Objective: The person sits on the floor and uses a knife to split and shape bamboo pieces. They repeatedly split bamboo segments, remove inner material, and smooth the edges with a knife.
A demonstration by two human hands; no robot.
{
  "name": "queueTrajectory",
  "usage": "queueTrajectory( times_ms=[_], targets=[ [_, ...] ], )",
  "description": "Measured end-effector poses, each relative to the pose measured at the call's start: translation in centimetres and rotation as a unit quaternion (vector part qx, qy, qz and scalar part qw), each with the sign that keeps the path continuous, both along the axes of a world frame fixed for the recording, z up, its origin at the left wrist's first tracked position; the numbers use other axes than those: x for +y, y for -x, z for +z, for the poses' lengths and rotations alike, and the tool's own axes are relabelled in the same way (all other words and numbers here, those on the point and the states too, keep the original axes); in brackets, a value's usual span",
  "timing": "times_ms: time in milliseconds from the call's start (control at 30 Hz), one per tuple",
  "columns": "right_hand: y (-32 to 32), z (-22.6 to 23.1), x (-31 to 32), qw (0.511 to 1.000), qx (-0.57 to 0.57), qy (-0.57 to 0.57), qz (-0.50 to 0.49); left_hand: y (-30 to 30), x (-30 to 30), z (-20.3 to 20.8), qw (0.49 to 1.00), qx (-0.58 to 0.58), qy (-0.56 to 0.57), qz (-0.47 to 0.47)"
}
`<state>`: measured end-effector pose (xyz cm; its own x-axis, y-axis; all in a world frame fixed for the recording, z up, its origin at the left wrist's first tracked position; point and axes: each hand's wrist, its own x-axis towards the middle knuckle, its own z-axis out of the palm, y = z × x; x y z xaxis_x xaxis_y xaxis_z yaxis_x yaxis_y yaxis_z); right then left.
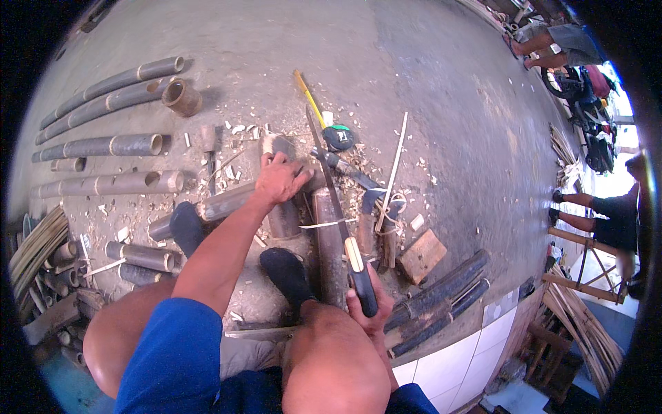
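My right hand [372, 300] is wrapped round the black and cream handle of a saw [332, 190]. Its long, narrow blade points away from me; the teeth are too small to make out. My left hand [279, 178] presses down with bent fingers on a dark bamboo tube [231, 201] that lies across another short bamboo piece [283, 219]. Just right of these, a thicker bamboo tube [329, 259] lies lengthwise under the saw blade. Beyond the blade's middle are a hammer [348, 168] and a tape measure [338, 137] with its yellow strip pulled out.
Several bamboo tubes [110, 146] lie at the left, beside a short bamboo ring [182, 98]. A wooden block [422, 256] and more bamboo [441, 293] are at the right. Chips litter the floor. My socked foot [286, 276] is close by. Two people stand at the far right near a motorcycle [586, 103].
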<state>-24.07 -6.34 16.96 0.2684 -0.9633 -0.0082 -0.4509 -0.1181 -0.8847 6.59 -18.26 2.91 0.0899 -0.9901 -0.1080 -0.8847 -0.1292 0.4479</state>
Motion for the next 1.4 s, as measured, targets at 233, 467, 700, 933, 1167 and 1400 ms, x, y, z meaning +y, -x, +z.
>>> queueTrajectory(
  times_ms=[233, 467, 700, 933, 1167, 1400],
  targets=[
    [0.4, -1.4, -0.1, 0.999, 0.032, 0.022, 0.018, 0.1, -0.3, -1.0, 0.998, -0.063, 0.017, -0.016],
    [2.0, -1.6, 1.4, 0.997, 0.059, 0.0, 0.058, 0.0, -0.4, -1.7, 0.998, -0.067, -0.005, -0.02],
    [-3.5, -4.5, -3.8, 0.992, 0.099, 0.023, 0.074, -0.1, -0.4, -1.1, 0.996, -0.084, -0.016, -0.025],
    [1.1, -1.6, 1.2, 0.996, 0.069, -0.024, 0.053, 0.1, -0.3, -0.6, 0.997, -0.075, 0.003, -0.019],
    [-4.9, -4.8, -4.9, 0.998, 0.047, -0.019, 0.047, 0.2, -0.3, -0.5, 0.994, -0.102, -0.004, -0.03],
    [-0.2, -0.5, 1.0, 0.996, 0.072, -0.003, 0.056, 0.2, -0.2, -0.5, 0.993, -0.105, -0.016, -0.041]
  ],
)
